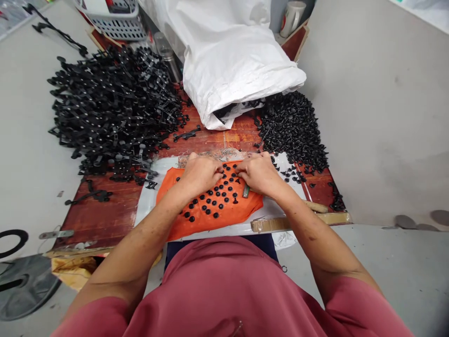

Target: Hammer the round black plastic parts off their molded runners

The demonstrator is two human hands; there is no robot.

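Note:
An orange cloth (210, 224) lies in front of me, with several small black round plastic pieces (215, 215) spread over it. Above its far left part, my left hand (203, 174) is closed, thumb and fingertips pinched together at the black pieces. My right hand (258, 174) is also closed, its fingertips low over the cloth's far right side. What either pinch holds is hidden or too small to make out. A short grey-green strip (246, 191) shows just below my right fingers; I cannot tell whether the hand grips it.
On the reddish wooden table (94, 215), a big heap of black jointed plastic parts (115, 107) stands left. A pile of small black pieces (293, 128) lies right, beside a white sack (238, 61). Behind are a basket (119, 25), a bottle (170, 58) and a mug (293, 18).

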